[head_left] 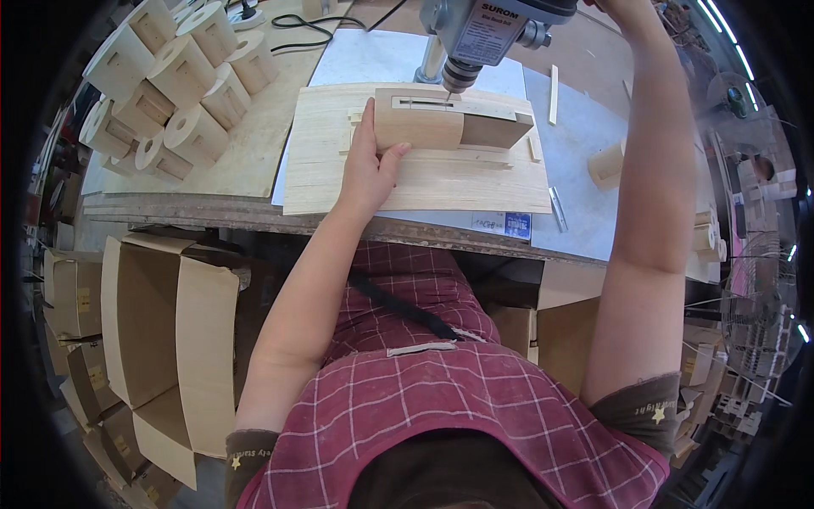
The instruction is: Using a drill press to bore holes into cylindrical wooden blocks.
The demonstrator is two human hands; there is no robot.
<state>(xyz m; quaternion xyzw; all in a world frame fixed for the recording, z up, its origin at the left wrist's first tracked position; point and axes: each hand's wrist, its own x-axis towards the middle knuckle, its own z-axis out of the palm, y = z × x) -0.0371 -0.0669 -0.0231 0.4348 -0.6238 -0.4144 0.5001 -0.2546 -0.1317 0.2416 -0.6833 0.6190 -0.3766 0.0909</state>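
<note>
Wood block (420, 131) seen on pale board (475, 187), parked near front edge of counter (254, 165). Long axis kept left-right, pretty much along that edge. Left end gripped by left hand (373, 165), so block lies right of fingers, tip of drill (487, 38) poised just over slotted top. Left hand way nearer; right hand (600, 3) mostly cut off up top, finger state can't be told.

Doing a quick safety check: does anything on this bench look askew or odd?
Nothing looks spilled or damaged. A black cable curls loosely on the bench beside the piled wooden cylinders, looking slightly untidy.
</note>
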